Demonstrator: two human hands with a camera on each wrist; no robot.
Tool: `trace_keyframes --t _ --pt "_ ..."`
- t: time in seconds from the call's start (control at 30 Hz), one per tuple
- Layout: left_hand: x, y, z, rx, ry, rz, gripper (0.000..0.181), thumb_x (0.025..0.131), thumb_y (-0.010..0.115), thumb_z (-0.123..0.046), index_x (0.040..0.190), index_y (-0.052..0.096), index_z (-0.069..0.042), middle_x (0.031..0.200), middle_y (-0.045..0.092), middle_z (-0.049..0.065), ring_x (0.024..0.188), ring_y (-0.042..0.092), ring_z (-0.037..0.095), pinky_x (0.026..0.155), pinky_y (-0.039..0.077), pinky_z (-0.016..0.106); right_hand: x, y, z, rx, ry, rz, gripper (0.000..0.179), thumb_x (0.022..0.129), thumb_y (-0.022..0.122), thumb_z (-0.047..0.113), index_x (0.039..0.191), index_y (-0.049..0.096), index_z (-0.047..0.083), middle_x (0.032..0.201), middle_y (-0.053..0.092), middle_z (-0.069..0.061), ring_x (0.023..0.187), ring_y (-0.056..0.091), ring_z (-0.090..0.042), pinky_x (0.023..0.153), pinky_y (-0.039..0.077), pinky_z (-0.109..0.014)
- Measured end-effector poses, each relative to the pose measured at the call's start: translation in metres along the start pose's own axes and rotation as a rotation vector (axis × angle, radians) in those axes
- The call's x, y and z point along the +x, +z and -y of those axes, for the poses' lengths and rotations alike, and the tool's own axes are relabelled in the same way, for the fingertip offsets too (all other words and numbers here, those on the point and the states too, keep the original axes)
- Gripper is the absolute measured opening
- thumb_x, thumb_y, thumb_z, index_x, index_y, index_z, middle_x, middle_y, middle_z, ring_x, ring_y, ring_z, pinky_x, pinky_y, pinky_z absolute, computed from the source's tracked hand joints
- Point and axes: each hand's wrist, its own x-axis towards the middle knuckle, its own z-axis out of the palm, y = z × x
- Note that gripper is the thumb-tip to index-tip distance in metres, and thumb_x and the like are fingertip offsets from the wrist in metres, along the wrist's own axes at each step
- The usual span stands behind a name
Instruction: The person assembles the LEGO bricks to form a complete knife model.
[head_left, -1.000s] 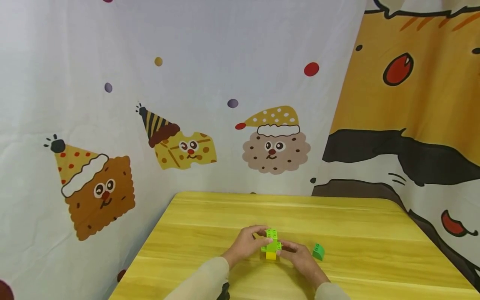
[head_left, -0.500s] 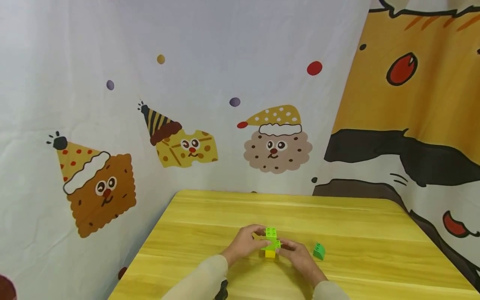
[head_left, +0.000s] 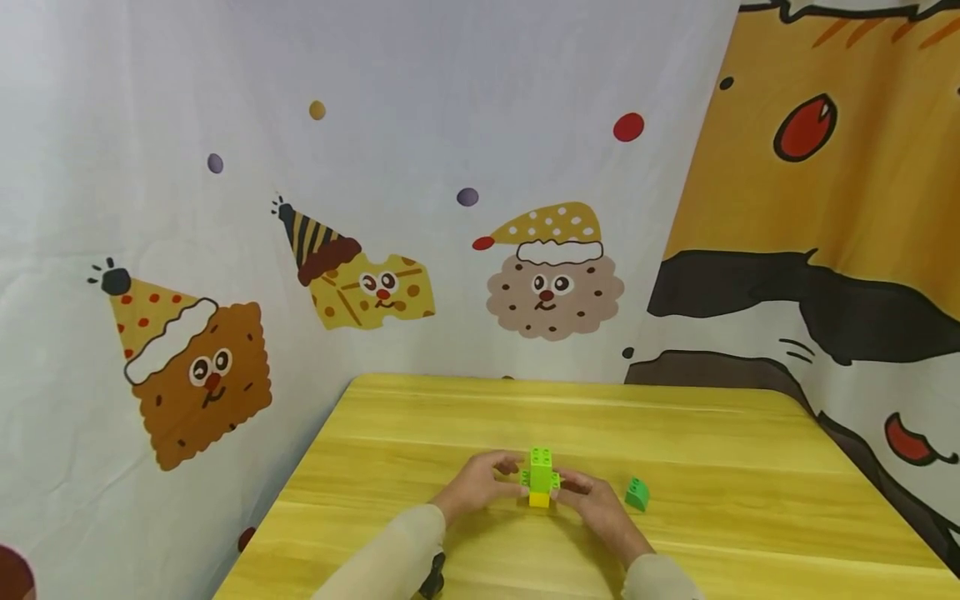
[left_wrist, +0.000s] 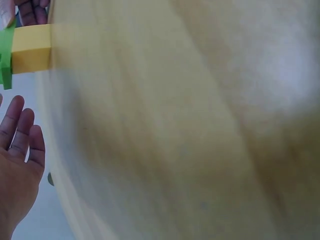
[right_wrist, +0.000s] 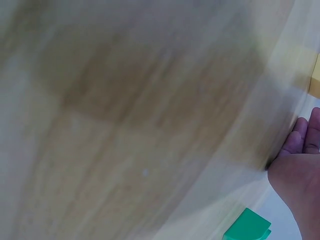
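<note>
A small stack of toy building blocks stands upright on the table, with an upright light green block over a yellow block. Green studs jut out on both sides. My left hand is at the left of the stack, its thumb tip right at the edge; in the left wrist view the visible fingers of the left hand are relaxed and apart from the yellow block. From the right, my right hand pinches the green side part between thumb and fingers. The right wrist view shows only part of the right hand.
A loose dark green block with a curved side lies right of my right hand. The wooden table ends at the back against a printed cartoon curtain. A black band shows by the left sleeve.
My left hand has let go of the light green block and drawn back slightly left, uncovering the left studs. The right hand keeps its pinch. The view has tilted slightly.
</note>
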Motion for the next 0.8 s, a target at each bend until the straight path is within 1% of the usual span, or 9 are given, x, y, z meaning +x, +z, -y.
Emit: trace_keyframes --t 0.1,0.27,0.37,0.4,0.43,0.57,0.67,0.8 --pt "-0.0004 0.0018 0.0044 -0.004 -0.013 0.003 0.055 0.085 0.08 -0.032 0.133 0.062 -0.01 0.114 0.065 -0.001 0.108 0.059 0.022 0.092 0.049 0.043 0.0002 -0.0003 0.0001 0.007 -0.001 0.007 0.06 0.087 0.076 0.038 0.135 0.061 0.006 0.129 0.062 -0.016 0.121 0.055 -0.035 0.102 0.035 -0.064" --pt "-0.0013 0.0045 0.0102 -0.071 -0.008 -0.001 0.05 0.087 0.079 -0.027 0.129 0.064 -0.007 0.112 0.066 0.002 0.105 0.06 0.023 0.09 0.049 0.042 -0.0004 -0.0005 0.0003 0.017 0.007 0.007 0.061 0.087 0.075 0.038 0.136 0.06 0.005 0.129 0.062 -0.016 0.121 0.055 -0.034 0.102 0.036 -0.062" --pt "-0.0021 0.0053 0.0098 -0.097 -0.009 -0.011 0.046 0.088 0.078 -0.026 0.128 0.065 -0.008 0.111 0.066 0.003 0.103 0.06 0.022 0.089 0.049 0.043 -0.0012 -0.0007 0.0009 0.005 0.01 -0.005 0.06 0.087 0.076 0.038 0.136 0.06 0.006 0.128 0.063 -0.015 0.12 0.055 -0.034 0.101 0.037 -0.062" --pt "-0.0034 0.0053 0.0065 -0.1 -0.009 -0.016 0.045 0.089 0.077 -0.024 0.129 0.064 -0.007 0.112 0.066 0.004 0.102 0.059 0.023 0.089 0.049 0.044 -0.0015 -0.001 0.0014 0.002 0.012 -0.01 0.06 0.087 0.076 0.038 0.136 0.06 0.006 0.127 0.063 -0.015 0.12 0.055 -0.035 0.1 0.038 -0.062" --pt "-0.0036 0.0053 0.0057 -0.104 -0.011 -0.018 0.044 0.089 0.077 -0.024 0.128 0.065 -0.008 0.112 0.065 0.004 0.102 0.059 0.022 0.088 0.049 0.044 -0.002 -0.0012 0.002 -0.003 0.011 -0.013 0.059 0.088 0.076 0.037 0.136 0.06 0.007 0.127 0.063 -0.015 0.12 0.055 -0.035 0.1 0.038 -0.062" --pt "-0.0028 0.0067 0.0055 -0.098 -0.02 -0.02 0.04 0.089 0.077 -0.022 0.127 0.066 -0.011 0.112 0.065 0.005 0.101 0.058 0.022 0.087 0.049 0.043 -0.0023 -0.0022 0.003 -0.008 0.017 -0.015 0.059 0.088 0.075 0.038 0.136 0.06 0.008 0.125 0.064 -0.014 0.12 0.055 -0.036 0.099 0.038 -0.063" --pt "-0.0003 0.0088 0.0095 -0.089 -0.018 -0.018 0.039 0.089 0.077 -0.02 0.125 0.067 -0.01 0.111 0.065 0.005 0.099 0.058 0.023 0.084 0.05 0.041 -0.0023 -0.0036 0.0036 -0.009 0.015 -0.016 0.06 0.088 0.075 0.039 0.137 0.06 0.008 0.124 0.065 -0.013 0.12 0.055 -0.035 0.099 0.039 -0.063" --pt "-0.0005 0.0098 0.0085 -0.089 -0.019 -0.021 0.036 0.089 0.077 -0.016 0.123 0.068 -0.009 0.11 0.064 0.006 0.098 0.058 0.024 0.08 0.05 0.039 -0.0027 -0.0064 0.0051 0.005 0.002 -0.039 0.057 0.09 0.073 0.036 0.137 0.059 0.006 0.123 0.065 -0.012 0.117 0.057 -0.033 0.098 0.042 -0.058"
